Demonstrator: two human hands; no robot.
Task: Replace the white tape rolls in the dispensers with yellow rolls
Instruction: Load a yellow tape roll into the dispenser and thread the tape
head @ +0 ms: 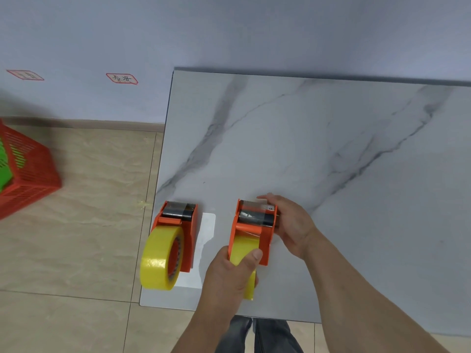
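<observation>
Two orange tape dispensers stand near the front left of the marble table point(331, 149). The left dispenser point(187, 235) carries a yellow roll point(159, 261) and nobody touches it. The right dispenser point(251, 231) holds another yellow roll point(244, 247). My left hand point(229, 273) grips that roll from the near side, thumb across its face. My right hand point(290, 225) clasps the right dispenser's far end by the cutter, fingers along its right side. No white roll is visible.
A white sheet point(207, 240) lies on the table under and beside the left dispenser. A red plastic basket point(28, 171) with something green inside stands on the tiled floor at the left. The wall runs behind the table.
</observation>
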